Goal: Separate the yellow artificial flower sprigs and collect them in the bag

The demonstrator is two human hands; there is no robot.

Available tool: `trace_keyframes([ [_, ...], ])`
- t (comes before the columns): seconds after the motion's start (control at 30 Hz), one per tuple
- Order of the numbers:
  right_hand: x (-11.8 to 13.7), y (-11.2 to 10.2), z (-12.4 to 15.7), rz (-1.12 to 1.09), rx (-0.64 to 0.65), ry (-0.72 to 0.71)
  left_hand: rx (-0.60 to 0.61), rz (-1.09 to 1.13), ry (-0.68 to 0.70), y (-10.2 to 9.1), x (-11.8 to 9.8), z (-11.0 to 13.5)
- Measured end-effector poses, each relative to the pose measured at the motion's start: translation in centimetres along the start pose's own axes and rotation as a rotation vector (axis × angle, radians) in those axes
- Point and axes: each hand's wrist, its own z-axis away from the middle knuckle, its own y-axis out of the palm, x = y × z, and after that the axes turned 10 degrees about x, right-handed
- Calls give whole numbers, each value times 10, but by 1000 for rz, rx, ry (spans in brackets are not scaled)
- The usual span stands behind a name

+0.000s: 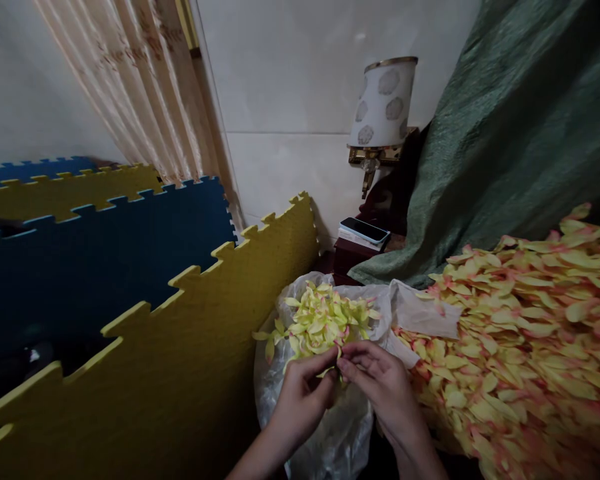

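My left hand (304,393) and my right hand (380,380) meet at the fingertips over a clear plastic bag (330,433). Both pinch a small yellow-green fabric petal (338,357) at the near edge of a heap of petals (320,320) in the bag's mouth. The fingers of both hands are curled and pressed together. To the right lies a large pile of yellow and pink petals (530,333), close to my right hand's wrist.
Yellow foam mats (180,360) and blue foam mats (105,253) stand on edge at the left. A green cloth (505,133) hangs at the right. Behind the bag are a phone (365,230) on a dark box, a lamp (385,107) and a curtain (145,87).
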Motion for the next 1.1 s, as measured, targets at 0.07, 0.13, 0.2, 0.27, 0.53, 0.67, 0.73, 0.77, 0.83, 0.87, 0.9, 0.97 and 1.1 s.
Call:
trace_keyframes([
  [0.07, 0, 0, 0, -9, -5, -3, -4, 10, -7, -1, 1, 0],
  [0.13, 2, 1, 1, -13, -14, 2, -9, 11, -15, -2, 2, 0],
  [0.2, 4, 3, 1, -18, -35, 10, -12, 7, -17, -3, 3, 0],
  [0.27, 6, 4, 2, -10, -46, 9, -6, 10, -18, -3, 4, 0],
  [0.53, -3, 17, 13, 489, -216, -198, -61, 15, 70, 1, 6, 0],
  [0.67, -9, 24, 19, 702, -247, -350, -71, 103, 10, 2, 9, -5],
  [0.73, -12, 27, 20, 772, -295, -380, -52, 104, 9, 2, 12, -7],
  [0.77, -14, 29, 21, 791, -329, -379, -55, 78, 29, 1, 13, -8],
  [0.83, -18, 33, 23, 797, -396, -358, -82, -43, 121, 1, 15, -8],
  [0.87, -20, 35, 24, 784, -422, -341, -94, -122, 180, 2, 17, -8],
  [0.9, -22, 36, 25, 763, -444, -321, -102, -196, 235, 2, 18, -7],
  [0.97, -25, 38, 26, 698, -501, -269, -114, -289, 310, 3, 20, -5],
  [1.1, -27, 36, 28, 372, -573, -155, -212, -111, 239, 5, 25, -7],
])
